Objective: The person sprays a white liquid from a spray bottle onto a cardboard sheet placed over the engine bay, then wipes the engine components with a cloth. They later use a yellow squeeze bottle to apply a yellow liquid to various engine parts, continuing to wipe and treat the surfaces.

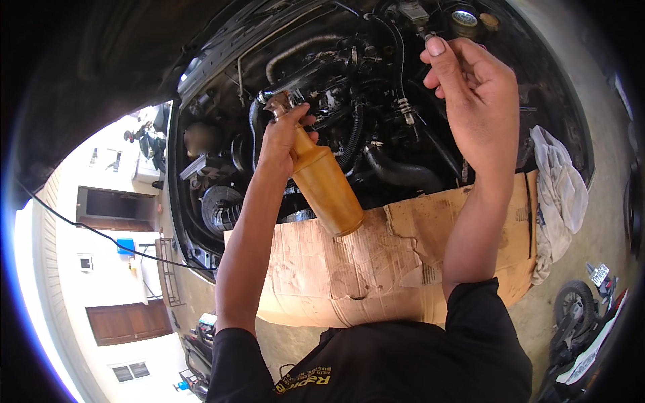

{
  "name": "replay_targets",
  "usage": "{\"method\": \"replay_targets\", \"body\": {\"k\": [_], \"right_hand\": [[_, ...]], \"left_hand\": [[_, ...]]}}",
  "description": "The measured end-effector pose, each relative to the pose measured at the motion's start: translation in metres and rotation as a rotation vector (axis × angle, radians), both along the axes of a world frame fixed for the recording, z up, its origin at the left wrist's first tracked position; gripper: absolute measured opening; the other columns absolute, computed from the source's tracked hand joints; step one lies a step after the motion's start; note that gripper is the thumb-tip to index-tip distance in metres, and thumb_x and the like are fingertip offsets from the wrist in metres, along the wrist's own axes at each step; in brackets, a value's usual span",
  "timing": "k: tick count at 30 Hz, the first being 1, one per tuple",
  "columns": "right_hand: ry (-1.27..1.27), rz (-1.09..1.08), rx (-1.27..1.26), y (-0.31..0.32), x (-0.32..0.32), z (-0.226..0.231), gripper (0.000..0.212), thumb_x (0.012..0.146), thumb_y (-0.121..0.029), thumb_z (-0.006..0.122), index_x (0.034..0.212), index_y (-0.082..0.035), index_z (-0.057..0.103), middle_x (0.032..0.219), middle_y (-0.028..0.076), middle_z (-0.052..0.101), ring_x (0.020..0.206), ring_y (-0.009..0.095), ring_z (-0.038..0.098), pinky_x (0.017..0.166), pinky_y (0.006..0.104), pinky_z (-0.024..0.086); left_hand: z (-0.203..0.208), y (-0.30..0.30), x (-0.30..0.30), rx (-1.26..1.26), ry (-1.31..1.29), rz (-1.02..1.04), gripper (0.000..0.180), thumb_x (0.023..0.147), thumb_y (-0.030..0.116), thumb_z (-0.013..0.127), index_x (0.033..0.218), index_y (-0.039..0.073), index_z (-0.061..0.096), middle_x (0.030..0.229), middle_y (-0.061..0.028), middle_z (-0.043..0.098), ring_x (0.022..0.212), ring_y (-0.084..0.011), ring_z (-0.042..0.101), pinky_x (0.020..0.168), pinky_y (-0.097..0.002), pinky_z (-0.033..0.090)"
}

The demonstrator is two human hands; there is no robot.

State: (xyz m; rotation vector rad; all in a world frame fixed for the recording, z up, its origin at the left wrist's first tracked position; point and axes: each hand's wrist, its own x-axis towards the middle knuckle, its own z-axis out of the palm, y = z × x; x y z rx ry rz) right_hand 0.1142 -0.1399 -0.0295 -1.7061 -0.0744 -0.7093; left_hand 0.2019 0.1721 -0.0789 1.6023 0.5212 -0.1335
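My left hand [277, 142] is wrapped round the neck of an amber spray bottle [328, 191]. The bottle is tilted, its brownish trigger head over the engine bay [329, 101] and its base towards me, above the cardboard. Raised at the upper right of the bay, my right hand [480, 94] is closed in a pinch of thumb and forefinger. A small dark piece shows at those fingertips, in line with a grey part behind, too little visible to name. The other right fingers are curled.
A stained cardboard sheet [396, 269] covers the car's front edge. A greyish-white rag [559, 195] hangs at its right. Black hoses [403, 176] cross the bay, and the raised hood [87, 87] arches over the left. A motorcycle [574, 312] stands at the lower right.
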Motion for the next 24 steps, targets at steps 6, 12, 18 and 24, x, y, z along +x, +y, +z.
{"method": "replay_targets", "body": {"k": [6, 12, 18, 24], "right_hand": [[0.027, -0.002, -0.01, 0.003, 0.0, 0.001, 0.039, 0.117, -0.036, 0.078, 0.111, 0.002, 0.084, 0.084, 0.001, 0.074, 0.078, 0.006, 0.066, 0.074, 0.0237, 0.052], [-0.005, -0.008, -0.017, 0.003, 0.001, 0.0, 0.039, 0.117, -0.037, 0.078, 0.111, 0.001, 0.085, 0.084, 0.001, 0.074, 0.078, 0.006, 0.066, 0.074, 0.0238, 0.052], [-0.01, -0.008, 0.002, 0.002, 0.001, -0.001, 0.039, 0.117, -0.037, 0.078, 0.112, 0.001, 0.084, 0.084, 0.001, 0.075, 0.078, 0.006, 0.066, 0.074, 0.0241, 0.053], [-0.013, -0.005, -0.004, 0.0, 0.001, -0.003, 0.04, 0.117, -0.039, 0.078, 0.112, 0.0, 0.084, 0.084, 0.001, 0.075, 0.078, 0.005, 0.065, 0.074, 0.0239, 0.053]], "left_hand": [[0.0, 0.002, -0.002, -0.044, -0.056, -0.035, 0.041, 0.101, 0.026, 0.091, 0.13, 0.005, 0.071, 0.111, -0.0121, 0.08, 0.072, -0.0238, 0.074, 0.063, -0.0424, 0.065], [0.005, 0.001, -0.011, -0.016, -0.074, 0.022, 0.038, 0.102, 0.027, 0.09, 0.127, 0.005, 0.071, 0.115, -0.0127, 0.08, 0.071, -0.0235, 0.074, 0.064, -0.041, 0.065], [0.006, -0.003, -0.005, -0.004, 0.005, 0.038, 0.038, 0.102, 0.028, 0.089, 0.126, 0.004, 0.071, 0.112, -0.0128, 0.08, 0.07, -0.022, 0.073, 0.063, -0.0395, 0.065], [0.005, -0.007, -0.001, 0.0, 0.002, -0.053, 0.036, 0.1, 0.03, 0.093, 0.123, 0.014, 0.071, 0.106, -0.0059, 0.078, 0.074, -0.0206, 0.071, 0.066, -0.041, 0.064]]}}
